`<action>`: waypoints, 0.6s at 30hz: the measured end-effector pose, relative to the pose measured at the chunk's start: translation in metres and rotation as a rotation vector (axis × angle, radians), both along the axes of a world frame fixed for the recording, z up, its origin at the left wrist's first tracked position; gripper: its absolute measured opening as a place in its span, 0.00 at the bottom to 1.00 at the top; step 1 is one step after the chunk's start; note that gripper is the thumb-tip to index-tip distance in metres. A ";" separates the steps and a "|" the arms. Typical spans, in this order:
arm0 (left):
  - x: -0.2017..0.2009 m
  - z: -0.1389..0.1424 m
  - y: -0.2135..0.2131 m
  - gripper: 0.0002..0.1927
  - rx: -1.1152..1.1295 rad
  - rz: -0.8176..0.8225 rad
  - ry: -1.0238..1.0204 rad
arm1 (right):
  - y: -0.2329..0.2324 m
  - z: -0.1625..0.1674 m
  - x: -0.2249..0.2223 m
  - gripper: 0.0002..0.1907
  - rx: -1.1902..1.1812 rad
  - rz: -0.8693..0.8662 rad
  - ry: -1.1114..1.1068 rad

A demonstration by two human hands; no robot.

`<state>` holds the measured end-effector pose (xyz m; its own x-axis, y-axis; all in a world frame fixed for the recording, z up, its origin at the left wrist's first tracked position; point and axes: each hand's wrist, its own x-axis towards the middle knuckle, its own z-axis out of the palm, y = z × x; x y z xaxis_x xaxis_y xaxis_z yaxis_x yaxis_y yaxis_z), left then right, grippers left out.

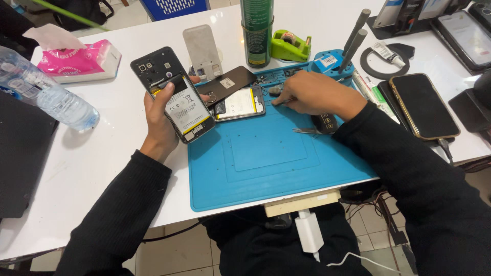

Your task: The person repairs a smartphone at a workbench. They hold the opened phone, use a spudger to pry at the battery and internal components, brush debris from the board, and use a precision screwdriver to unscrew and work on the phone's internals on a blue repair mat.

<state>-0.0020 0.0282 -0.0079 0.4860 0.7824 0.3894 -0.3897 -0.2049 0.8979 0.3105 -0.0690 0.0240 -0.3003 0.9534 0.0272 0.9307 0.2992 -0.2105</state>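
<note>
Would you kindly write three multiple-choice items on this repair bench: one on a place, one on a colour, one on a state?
1. Where is the tissue pack?
A. far left of the table
B. on the mat
C. beside the tape dispenser

2. What colour is the work mat?
A. green
B. blue
C. grey

3. The phone in the left hand is:
A. sealed
B. opened, battery showing
C. face up

Answers: 1 A, it sits near the water bottle; 2 B, blue all over; 3 B, back cover off.
</note>
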 end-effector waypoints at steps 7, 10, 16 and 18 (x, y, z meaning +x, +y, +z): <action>0.000 0.000 -0.006 0.27 -0.021 -0.047 -0.005 | -0.008 0.006 0.018 0.14 0.083 -0.246 -0.117; 0.002 0.000 -0.005 0.26 0.002 -0.050 0.009 | -0.005 0.001 0.021 0.11 0.021 -0.262 -0.103; 0.000 0.001 -0.006 0.26 -0.001 -0.054 0.011 | -0.010 0.002 0.032 0.09 0.065 -0.336 -0.148; 0.000 0.001 -0.007 0.26 0.006 -0.056 0.011 | -0.012 0.002 0.034 0.09 0.094 -0.355 -0.129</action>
<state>-0.0023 0.0217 -0.0070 0.5333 0.7514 0.3885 -0.3905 -0.1887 0.9010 0.3446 -0.0806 0.0259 0.0408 0.9939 0.1026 0.9968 -0.0335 -0.0723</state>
